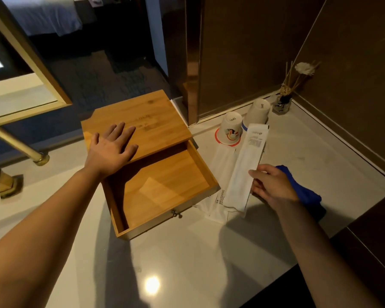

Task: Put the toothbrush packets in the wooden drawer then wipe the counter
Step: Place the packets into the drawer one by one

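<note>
White packet [245, 165] points toward wall.

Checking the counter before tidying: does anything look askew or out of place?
Nothing is spilled or damaged. Two toothbrush packets lie loose beside the open wooden drawer, one pinched by the right hand. A blue cloth lies crumpled behind that hand.

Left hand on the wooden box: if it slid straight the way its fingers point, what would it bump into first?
Probably nothing soon. The left hand lies flat on the wooden box, fingers pointing toward its far edge. The lid ahead looks bare, and beyond that edge only dark floor shows.
</note>
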Motion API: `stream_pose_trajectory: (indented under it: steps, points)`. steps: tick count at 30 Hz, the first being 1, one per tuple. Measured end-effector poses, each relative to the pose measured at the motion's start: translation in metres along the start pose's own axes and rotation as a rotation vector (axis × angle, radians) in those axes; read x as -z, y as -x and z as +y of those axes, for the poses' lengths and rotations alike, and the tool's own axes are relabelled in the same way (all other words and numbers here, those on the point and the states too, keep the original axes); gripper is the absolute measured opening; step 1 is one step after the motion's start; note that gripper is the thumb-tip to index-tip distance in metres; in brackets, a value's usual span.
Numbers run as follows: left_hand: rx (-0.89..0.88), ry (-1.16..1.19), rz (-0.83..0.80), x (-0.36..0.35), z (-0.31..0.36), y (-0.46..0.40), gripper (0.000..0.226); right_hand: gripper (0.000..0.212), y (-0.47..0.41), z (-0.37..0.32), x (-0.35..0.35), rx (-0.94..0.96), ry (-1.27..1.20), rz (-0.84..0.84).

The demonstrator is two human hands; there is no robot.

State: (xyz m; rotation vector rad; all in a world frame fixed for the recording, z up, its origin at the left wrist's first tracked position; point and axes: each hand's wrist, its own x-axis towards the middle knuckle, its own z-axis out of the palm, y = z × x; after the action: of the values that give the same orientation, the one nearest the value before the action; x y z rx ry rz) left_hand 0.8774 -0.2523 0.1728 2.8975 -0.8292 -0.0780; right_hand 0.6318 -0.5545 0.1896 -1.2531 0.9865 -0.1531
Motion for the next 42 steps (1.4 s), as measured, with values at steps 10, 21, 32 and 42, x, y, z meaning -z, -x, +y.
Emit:
stream_pose_trajectory:
  steps: [10, 21, 32, 42]
  points:
    - [0.007, 0.008, -0.01, 0.004, 0.003, 0.003, 0.065, 0.008, 0.041, -0.075, -0.068, 0.426, 0.076, -0.165]
    - [-0.015, 0.023, 0.048, 0.002, 0.002, 0.004, 0.067, 0.003, 0.036, -0.013, -0.156, 1.504, 1.161, -0.534]
    - [-0.01, 0.043, 0.065, -0.002, 0.001, 0.002, 0.062, 0.038, 0.023, 0.013, -0.168, 1.19, 1.473, -0.402]
    - [-0.008, 0.051, 0.052, -0.001, 0.0, 0.001, 0.063, 0.064, 0.06, 0.021, -0.174, 0.633, 1.739, -0.41]
